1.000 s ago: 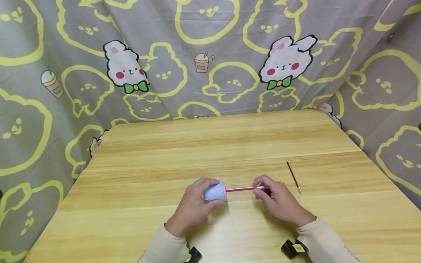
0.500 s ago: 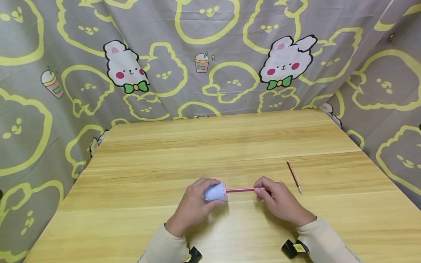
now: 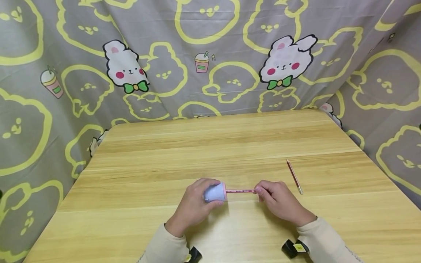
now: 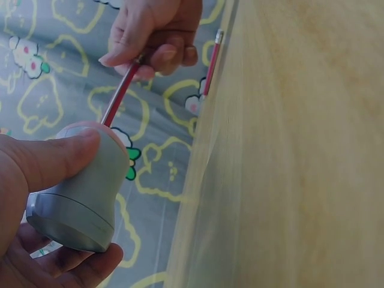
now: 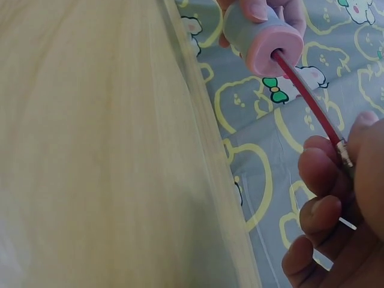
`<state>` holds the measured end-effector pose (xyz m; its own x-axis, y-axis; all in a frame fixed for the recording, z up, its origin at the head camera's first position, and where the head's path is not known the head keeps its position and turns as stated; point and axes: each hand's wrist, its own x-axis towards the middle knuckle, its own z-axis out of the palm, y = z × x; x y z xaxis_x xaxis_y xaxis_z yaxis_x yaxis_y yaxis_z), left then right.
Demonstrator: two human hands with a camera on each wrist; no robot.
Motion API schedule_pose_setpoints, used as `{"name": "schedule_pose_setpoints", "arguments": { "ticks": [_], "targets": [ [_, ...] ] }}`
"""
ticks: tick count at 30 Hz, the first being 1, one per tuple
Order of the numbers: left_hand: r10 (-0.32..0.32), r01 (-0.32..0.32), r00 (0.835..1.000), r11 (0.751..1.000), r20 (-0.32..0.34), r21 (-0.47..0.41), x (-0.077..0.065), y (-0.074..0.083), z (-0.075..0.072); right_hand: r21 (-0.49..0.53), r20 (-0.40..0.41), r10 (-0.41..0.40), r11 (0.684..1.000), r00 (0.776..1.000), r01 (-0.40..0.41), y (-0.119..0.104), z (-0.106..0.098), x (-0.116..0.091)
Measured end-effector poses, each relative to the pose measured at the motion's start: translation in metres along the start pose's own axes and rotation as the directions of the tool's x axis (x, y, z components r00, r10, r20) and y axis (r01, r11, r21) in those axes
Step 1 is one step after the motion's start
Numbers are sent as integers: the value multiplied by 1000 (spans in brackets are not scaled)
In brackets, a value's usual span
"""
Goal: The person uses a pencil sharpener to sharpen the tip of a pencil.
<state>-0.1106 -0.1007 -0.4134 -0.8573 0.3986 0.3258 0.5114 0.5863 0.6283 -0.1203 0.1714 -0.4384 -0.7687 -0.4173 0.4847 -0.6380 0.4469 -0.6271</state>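
Observation:
My left hand (image 3: 194,204) grips a blue pencil sharpener (image 3: 214,192) with a pink end, held sideways just over the table. The tip of a red pencil (image 3: 240,191) sits in the hole of the sharpener's pink face (image 5: 264,57). My right hand (image 3: 279,201) pinches the pencil near its eraser end between thumb and curled fingers. In the right wrist view the metal band (image 5: 345,153) shows at the fingertips. A second red pencil (image 3: 294,176) with a white eraser lies on the table, beyond my right hand.
The wood-grain table (image 3: 197,146) spreads around both hands. Behind it and at the sides hangs a grey curtain (image 3: 230,91) with yellow outlines and white cartoon animals. Black wrist devices (image 3: 289,249) show below the beige sleeves.
My right thumb and fingers have rolled the pencil, so its printed side now faces up. Its eraser end is now covered by the fingers in the head view. The left hand stays still.

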Motion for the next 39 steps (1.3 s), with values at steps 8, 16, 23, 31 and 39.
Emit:
{"name": "schedule_pose_setpoints", "arguments": {
  "ticks": [8,16,23,31,39],
  "targets": [
    [-22,22,1000,1000,6,4,0,0,0,59,20,6,998,1000,-8,-3,-2,0],
    [-12,12,1000,1000,3,-1,0,0,1,65,20,-21,998,1000,20,-2,-1,-1],
    [-10,10,1000,1000,7,3,0,0,0,19,5,-18,1000,1000,18,0,-1,0],
    [-3,3,1000,1000,11,4,1,0,0,10,-20,-30,1000,999,30,1,-1,0],
    [8,-8,1000,1000,3,11,1,0,1,12,-3,0,1000,1000,0,1,-1,0]
  ]
}}
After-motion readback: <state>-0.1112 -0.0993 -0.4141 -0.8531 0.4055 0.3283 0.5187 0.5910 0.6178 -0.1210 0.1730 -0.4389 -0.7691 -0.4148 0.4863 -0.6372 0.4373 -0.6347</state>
